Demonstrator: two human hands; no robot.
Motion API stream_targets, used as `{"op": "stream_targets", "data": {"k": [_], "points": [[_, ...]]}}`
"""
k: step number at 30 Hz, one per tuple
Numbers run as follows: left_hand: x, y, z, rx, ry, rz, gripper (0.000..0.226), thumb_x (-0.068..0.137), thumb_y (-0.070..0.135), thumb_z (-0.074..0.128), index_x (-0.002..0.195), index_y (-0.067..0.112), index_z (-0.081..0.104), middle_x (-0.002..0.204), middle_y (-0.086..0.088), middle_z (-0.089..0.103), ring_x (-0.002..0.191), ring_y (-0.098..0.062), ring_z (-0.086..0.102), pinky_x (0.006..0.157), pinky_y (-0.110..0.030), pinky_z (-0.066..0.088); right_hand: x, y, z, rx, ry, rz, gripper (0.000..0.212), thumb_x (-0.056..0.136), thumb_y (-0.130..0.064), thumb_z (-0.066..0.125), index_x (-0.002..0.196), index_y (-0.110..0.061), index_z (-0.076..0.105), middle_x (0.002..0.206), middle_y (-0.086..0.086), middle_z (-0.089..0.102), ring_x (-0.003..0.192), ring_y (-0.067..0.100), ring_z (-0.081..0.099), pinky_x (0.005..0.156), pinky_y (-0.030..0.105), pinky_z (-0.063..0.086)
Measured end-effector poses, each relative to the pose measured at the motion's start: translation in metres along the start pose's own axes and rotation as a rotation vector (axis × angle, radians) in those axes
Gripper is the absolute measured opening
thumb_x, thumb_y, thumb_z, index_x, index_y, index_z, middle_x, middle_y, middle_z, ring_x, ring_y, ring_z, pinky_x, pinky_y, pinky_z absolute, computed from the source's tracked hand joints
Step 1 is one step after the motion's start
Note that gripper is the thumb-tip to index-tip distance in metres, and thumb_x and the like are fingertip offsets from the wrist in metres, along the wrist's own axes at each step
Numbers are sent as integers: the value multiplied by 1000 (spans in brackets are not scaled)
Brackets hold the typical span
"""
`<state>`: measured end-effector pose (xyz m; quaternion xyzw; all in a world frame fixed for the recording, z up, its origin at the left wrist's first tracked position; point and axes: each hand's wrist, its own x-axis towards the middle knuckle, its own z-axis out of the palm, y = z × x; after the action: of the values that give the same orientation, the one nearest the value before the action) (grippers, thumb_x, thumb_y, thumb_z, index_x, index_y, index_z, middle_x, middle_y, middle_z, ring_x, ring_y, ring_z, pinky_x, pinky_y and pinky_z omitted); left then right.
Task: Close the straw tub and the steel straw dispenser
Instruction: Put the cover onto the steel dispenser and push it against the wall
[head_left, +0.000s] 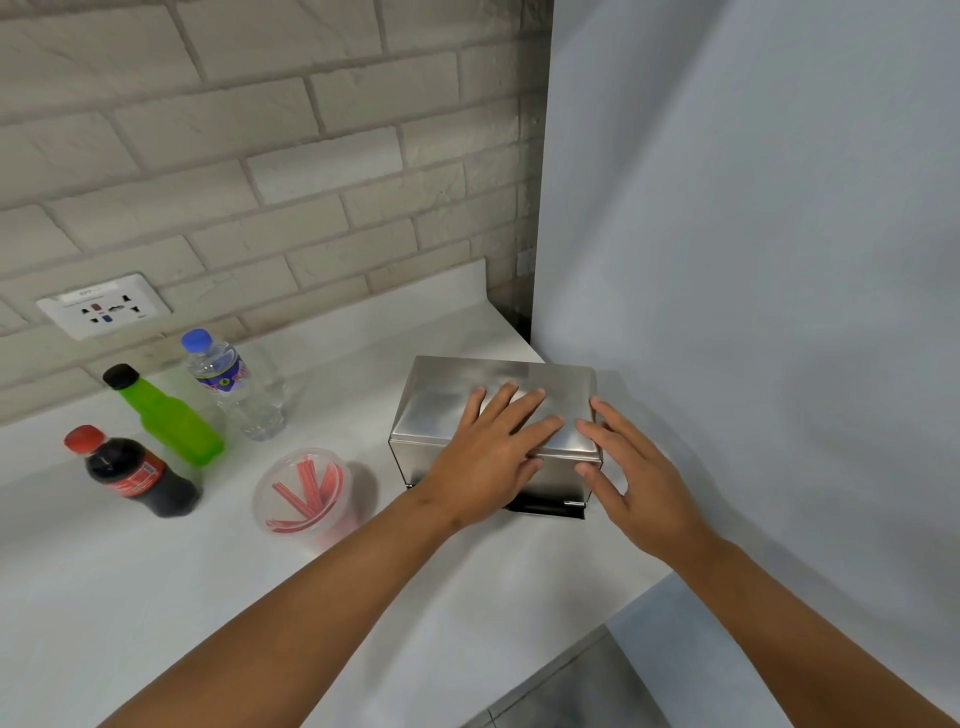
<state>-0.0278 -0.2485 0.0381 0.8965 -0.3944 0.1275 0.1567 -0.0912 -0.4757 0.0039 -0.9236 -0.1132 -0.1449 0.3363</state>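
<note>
The steel straw dispenser (457, 395) stands on the white counter against the right wall, its lid down flat. My left hand (488, 452) lies palm down on the front of that lid, fingers spread. My right hand (639, 478) is at the dispenser's front right corner, fingers apart, fingertips touching the lid's edge and side. The clear round straw tub (304, 496) holding red-striped wrapped straws sits to the left of the dispenser; a clear lid appears to cover it, though I cannot tell for sure.
Three bottles stand at the left: a cola bottle (137, 473), a green bottle (166, 415) and a water bottle (234, 384). A wall socket (104, 306) is on the brick wall. The counter edge (545, 660) drops off at lower right.
</note>
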Motion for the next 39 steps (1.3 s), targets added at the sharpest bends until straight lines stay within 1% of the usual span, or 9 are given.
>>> {"op": "stream_targets", "data": {"k": [6,11,15,18,27,31,33,36,39], "points": [[0,-21,-18,-145,55,-27,42,96,30,68,130,6,68,140,-18,63,133,-33,48,113,-47,38,23,-16,-17,-42,-59,74,51,98,-52,56,141,-25,59,160,-5,42,147,14,37,116,29,31],[-6,-55,-38,-83,38,-181,43,103,29,60,138,4,63,143,-17,61,131,-38,53,110,-53,39,57,-33,-18,-117,-145,38,52,100,-41,63,146,-17,56,162,5,41,152,27,30,123,43,27],[-17,-78,-47,-92,1,-324,48,109,32,49,150,8,51,158,-17,48,147,-38,39,120,-54,30,81,-42,-9,-206,-268,13,60,101,-52,53,152,-21,47,166,4,35,155,33,21,122,43,20],[-24,-79,-41,-155,-32,-367,52,111,30,47,157,5,42,166,-15,36,155,-33,28,126,-43,21,92,-49,1,-311,-317,-26,65,99,-60,42,150,-21,48,160,5,43,148,35,32,118,45,23],[-31,-85,-26,-465,5,-479,57,112,35,42,163,14,29,172,4,17,155,0,9,112,2,2,94,-53,9,-471,-302,-70,72,97,-64,27,148,-19,52,155,5,50,140,32,44,114,48,32],[-39,-86,-19,-605,69,-594,56,113,32,41,165,19,25,173,7,18,155,1,12,123,-11,7,105,-57,13,-480,-374,-66,65,101,-60,31,154,-23,41,164,1,37,147,31,33,118,48,23],[-46,-84,-19,-702,113,-633,48,113,30,39,160,33,31,161,32,35,147,14,28,121,-12,23,113,-64,20,-444,-429,-100,59,105,-54,33,156,-25,36,168,0,30,152,31,26,121,48,19],[-54,-86,-15,-758,119,-707,42,114,32,37,156,36,34,126,67,39,119,41,34,94,11,25,131,-81,37,-382,-516,-147,58,107,-50,29,159,-25,30,171,-2,22,155,28,18,124,49,15],[-57,-88,-12,-845,118,-771,50,114,34,37,162,22,32,142,47,34,115,45,30,92,13,22,147,-99,53,-360,-555,-184,58,109,-47,27,160,-20,30,172,0,21,154,27,18,123,46,16]]}}
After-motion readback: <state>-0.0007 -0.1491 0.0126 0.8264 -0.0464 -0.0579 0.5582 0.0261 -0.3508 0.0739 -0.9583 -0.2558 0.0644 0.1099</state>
